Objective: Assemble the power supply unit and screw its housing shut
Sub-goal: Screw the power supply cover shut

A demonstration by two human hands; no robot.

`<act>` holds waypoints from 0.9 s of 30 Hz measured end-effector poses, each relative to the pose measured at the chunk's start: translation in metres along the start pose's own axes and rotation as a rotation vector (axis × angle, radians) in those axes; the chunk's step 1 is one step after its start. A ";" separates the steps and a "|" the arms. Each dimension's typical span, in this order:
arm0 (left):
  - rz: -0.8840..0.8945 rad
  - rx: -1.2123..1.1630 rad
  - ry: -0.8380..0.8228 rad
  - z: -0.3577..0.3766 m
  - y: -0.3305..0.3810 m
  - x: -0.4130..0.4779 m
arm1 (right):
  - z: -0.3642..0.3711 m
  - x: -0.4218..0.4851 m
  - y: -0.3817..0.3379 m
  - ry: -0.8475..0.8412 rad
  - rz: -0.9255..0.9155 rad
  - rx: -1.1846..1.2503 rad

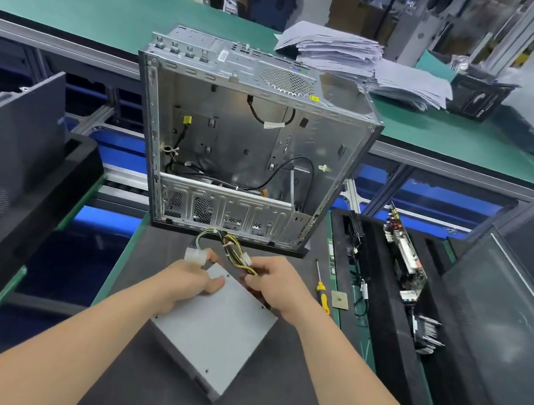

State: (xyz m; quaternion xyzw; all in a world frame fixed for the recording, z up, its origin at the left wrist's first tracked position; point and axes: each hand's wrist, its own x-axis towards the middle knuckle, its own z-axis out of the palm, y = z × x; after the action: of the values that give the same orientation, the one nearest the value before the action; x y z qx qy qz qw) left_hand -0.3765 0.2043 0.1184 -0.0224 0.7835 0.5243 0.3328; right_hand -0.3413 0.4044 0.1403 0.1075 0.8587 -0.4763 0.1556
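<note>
So here's where I'm at. The power supply unit (215, 333) is lying flat on the table (284, 399), right in front of me and turned a bit diagonal, cable end pointing away toward the open case (243, 143). The case stands on its side just past it with the open face toward me, so the bay is easy to see into.

My hands are close together at the far end of the box, not touching each other. The left hand (191, 283) is clamped on the far-left corner with the thumb flat on the lid, I'd say to stop the box sliding. The right hand (277, 287) is pinching the yellow-and-black wire bundle (232, 249) just where it leaves the housing. Looks like I'm herding the loose wires out of the way so they don't snag. The white connector (195, 255) sticks out just beyond my left fingers; can't tell if they're touching it.

The screwdriver (322, 292) is lying untouched to the right of my right hand, near a small chip (339, 299), so my guess is no screwing yet. The black foam tray (376, 322) further right holds boards and other parts.
</note>
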 end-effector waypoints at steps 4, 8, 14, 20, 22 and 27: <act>0.017 -0.150 0.181 0.020 -0.005 -0.006 | 0.000 0.008 -0.003 0.198 -0.088 -0.232; 0.054 -0.302 0.293 0.045 -0.009 -0.009 | 0.005 0.014 -0.005 0.298 -0.082 -0.203; 0.055 -0.454 0.396 0.059 -0.007 -0.013 | -0.019 0.010 0.009 0.105 -0.167 -0.290; 0.022 -0.475 0.467 0.068 -0.007 -0.015 | -0.076 0.005 0.057 0.542 0.127 -0.275; 0.018 -0.455 0.500 0.071 -0.006 -0.013 | -0.084 0.006 0.078 0.459 0.246 -0.350; 0.144 -0.250 0.713 0.083 -0.001 -0.021 | -0.076 0.003 0.119 0.338 0.239 -0.390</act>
State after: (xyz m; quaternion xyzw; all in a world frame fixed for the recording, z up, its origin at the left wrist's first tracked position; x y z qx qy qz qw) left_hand -0.3184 0.2666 0.1100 -0.1887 0.7798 0.5969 -0.0035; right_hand -0.3169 0.5321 0.0838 0.2538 0.9291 -0.2559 0.0830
